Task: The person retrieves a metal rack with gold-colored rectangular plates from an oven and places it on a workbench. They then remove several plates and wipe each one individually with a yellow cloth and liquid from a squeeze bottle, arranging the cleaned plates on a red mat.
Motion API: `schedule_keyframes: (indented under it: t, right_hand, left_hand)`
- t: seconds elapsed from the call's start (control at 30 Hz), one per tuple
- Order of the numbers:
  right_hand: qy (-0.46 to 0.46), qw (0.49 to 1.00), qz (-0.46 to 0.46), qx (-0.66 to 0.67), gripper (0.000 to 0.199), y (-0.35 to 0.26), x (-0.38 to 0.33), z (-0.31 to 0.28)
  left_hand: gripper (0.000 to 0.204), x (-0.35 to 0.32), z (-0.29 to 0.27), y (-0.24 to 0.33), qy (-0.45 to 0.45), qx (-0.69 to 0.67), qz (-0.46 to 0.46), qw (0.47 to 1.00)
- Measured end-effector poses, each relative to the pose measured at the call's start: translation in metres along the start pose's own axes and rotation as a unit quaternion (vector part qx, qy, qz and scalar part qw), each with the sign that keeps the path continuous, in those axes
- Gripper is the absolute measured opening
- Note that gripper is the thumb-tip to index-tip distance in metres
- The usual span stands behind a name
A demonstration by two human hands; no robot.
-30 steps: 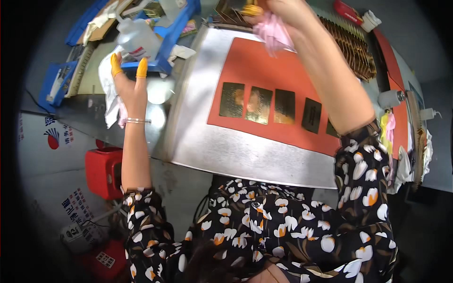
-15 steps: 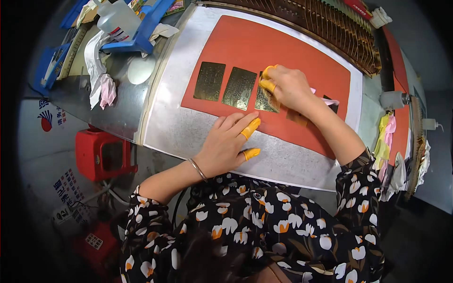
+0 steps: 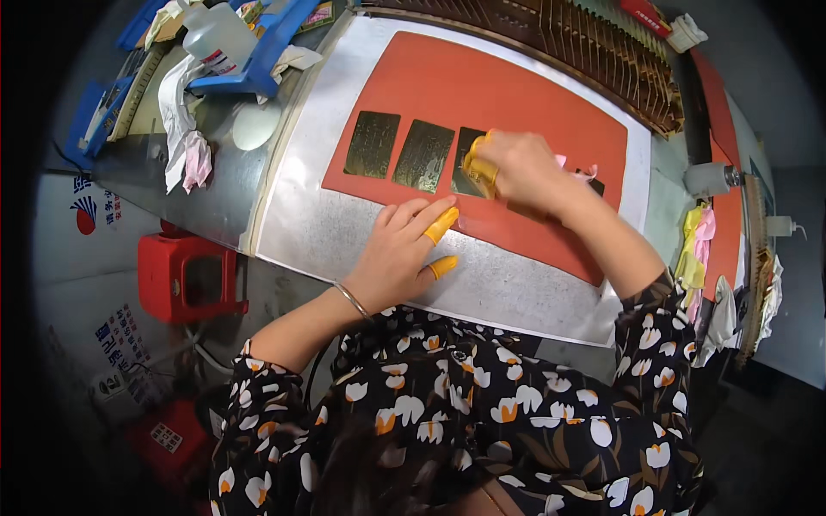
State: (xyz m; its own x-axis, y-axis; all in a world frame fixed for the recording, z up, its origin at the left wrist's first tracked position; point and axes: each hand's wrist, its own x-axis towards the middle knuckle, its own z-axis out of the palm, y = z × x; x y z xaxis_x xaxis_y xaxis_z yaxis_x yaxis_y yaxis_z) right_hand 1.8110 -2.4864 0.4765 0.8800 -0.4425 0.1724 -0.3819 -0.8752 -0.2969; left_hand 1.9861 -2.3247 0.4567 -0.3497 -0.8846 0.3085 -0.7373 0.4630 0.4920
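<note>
Three dark, shiny metal plates with raised patterns lie in a row on an orange-red mat [image 3: 490, 86]: a left plate [image 3: 372, 144], a middle plate [image 3: 423, 155] and a third plate [image 3: 468, 140]. My right hand [image 3: 527, 168] is closed over the third plate and covers part of it. Yellow finger covers wrap its fingertips; whatever it pinches is hidden under them. My left hand [image 3: 400, 248], also with yellow covers on thumb and index finger, rests with fingers stretched out at the mat's near edge. Beyond my right wrist a pink strip [image 3: 587, 174] and another dark plate [image 3: 597, 186] partly show.
A rack of thin brown plates [image 3: 594, 56] stands along the back edge. At left are a blue bin [image 3: 258, 77], a squeeze bottle [image 3: 215, 39] and crumpled pink tissue [image 3: 196, 161]. Clear bottle [image 3: 711, 180] and hanging cloths [image 3: 693, 249] are at right. A red stool [image 3: 185, 275] stands below left.
My right hand has shifted slightly over the third plate, and the brownish bristly edge seen under its fingers is now hidden. My left hand stays by the mat's edge. The whole view has shifted a little.
</note>
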Motion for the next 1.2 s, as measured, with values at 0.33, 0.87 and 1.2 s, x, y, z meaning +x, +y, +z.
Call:
schedule_keyframes:
  t: [0.33, 0.87, 1.2]
  right_hand:
    - [0.067, 0.985, 0.158, 0.022, 0.011, 0.027, -0.065, -0.024]
    - [0.022, 0.998, 0.059, -0.004, 0.012, 0.039, -0.042, -0.014]
    - [-0.024, 1.000, 0.015, 0.005, 0.010, 0.019, -0.042, -0.011]
  left_hand:
    - [0.051, 0.033, 0.023, 0.039, -0.009, -0.056, 0.005, 0.998]
    - [0.056, 0.032, 0.031, 0.045, -0.018, 0.006, -0.004, 1.000]
    - [0.056, 0.028, 0.034, 0.041, -0.010, 0.007, -0.007, 1.000]
